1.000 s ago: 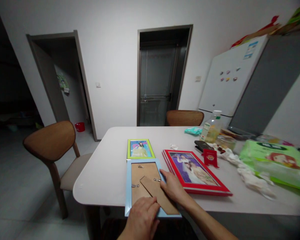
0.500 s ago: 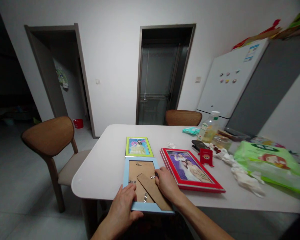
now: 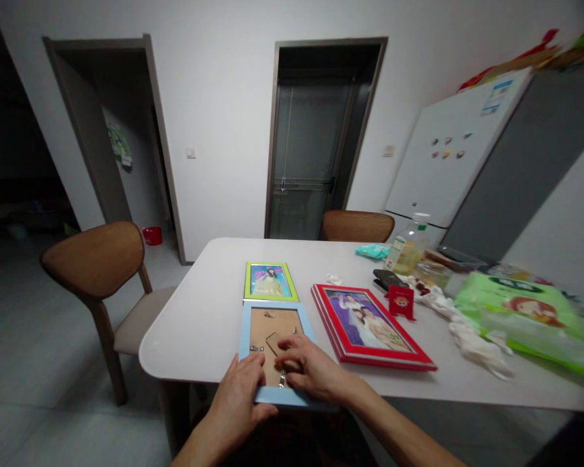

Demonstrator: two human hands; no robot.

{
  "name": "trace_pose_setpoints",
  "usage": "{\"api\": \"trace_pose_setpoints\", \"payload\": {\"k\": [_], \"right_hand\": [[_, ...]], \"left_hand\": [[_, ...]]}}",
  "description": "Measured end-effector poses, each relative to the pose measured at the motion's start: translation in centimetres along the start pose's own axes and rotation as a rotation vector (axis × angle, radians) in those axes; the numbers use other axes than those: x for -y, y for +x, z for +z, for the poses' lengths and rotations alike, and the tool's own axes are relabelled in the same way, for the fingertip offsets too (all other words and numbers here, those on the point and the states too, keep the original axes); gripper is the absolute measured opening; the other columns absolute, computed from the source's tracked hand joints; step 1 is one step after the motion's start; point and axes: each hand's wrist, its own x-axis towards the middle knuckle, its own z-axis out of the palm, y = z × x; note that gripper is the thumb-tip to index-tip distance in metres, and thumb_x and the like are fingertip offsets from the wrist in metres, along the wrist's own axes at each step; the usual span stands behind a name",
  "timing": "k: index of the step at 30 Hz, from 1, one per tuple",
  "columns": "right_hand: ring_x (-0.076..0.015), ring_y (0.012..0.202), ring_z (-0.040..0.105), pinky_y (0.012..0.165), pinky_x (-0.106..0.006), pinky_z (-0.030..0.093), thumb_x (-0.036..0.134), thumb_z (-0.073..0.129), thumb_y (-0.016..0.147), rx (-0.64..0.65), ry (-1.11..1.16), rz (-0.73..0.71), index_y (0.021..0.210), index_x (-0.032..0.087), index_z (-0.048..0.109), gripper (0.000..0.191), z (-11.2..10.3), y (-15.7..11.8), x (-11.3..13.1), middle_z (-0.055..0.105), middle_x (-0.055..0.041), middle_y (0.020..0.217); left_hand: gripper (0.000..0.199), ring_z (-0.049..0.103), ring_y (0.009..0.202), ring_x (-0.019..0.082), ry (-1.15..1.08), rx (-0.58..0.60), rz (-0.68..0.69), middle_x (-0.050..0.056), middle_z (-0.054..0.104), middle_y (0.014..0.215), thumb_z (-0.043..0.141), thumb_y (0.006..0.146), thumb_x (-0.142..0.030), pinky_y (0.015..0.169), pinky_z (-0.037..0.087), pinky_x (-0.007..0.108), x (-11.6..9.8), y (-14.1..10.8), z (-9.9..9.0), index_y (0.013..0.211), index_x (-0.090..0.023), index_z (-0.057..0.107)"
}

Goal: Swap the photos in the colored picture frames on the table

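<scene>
A light blue picture frame (image 3: 244, 331) lies face down at the table's near edge, its brown backboard (image 3: 282, 318) showing. Small metal clips sit along the backboard's sides. My left hand (image 3: 238, 392) holds the frame's lower left corner, thumb at the near edge and fingers on top. Over the lower right of the backboard is my right hand (image 3: 311, 370), its fingers bent and apart beside the bottom clip (image 3: 282, 379). It covers most of the brown stand (image 3: 272, 342). Touching the blue frame's far side is a lime green picture frame (image 3: 270, 281), picture up.
Red picture frames (image 3: 370, 327) lie stacked to the right. Beyond them are a small red stand (image 3: 401, 301), a black phone (image 3: 388, 280), a bottle (image 3: 409, 245), crumpled tissues (image 3: 477, 340) and a green tissue pack (image 3: 525, 305). A wooden chair (image 3: 97, 263) stands left.
My right hand has moved from the clip on the blue frame's right side down and left, over the stand and near the bottom clip. My left hand keeps its place.
</scene>
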Motion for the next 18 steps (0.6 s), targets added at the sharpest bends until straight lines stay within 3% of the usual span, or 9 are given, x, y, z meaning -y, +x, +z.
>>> {"api": "trace_pose_setpoints", "payload": {"k": [4,18], "right_hand": [[-0.0195,0.108,0.04,0.092,-0.034,0.029,0.019,0.059,0.063,0.057,0.038,-0.021,0.082,0.026,0.066,0.022,0.1,-0.4,0.6,0.048,-0.0043,0.112],[-0.0159,0.088,0.046,0.082,-0.031,0.033,0.023,0.057,0.069,-0.149,-0.072,-0.052,0.071,0.02,0.062,0.006,1.9,0.5,0.3,0.056,-0.0027,0.089]], "left_hand": [[0.039,0.041,0.113,0.025,-0.012,-0.007,-0.003,0.011,0.051,0.118,0.071,0.052,-0.021,0.099,0.018,0.047,0.2,0.0,0.2,0.088,-0.02,0.059],[0.035,0.046,0.107,0.026,0.028,-0.027,-0.002,0.01,0.056,0.11,0.073,0.049,-0.018,0.098,0.021,0.046,-0.1,-0.1,0.1,0.08,-0.019,0.058]]}}
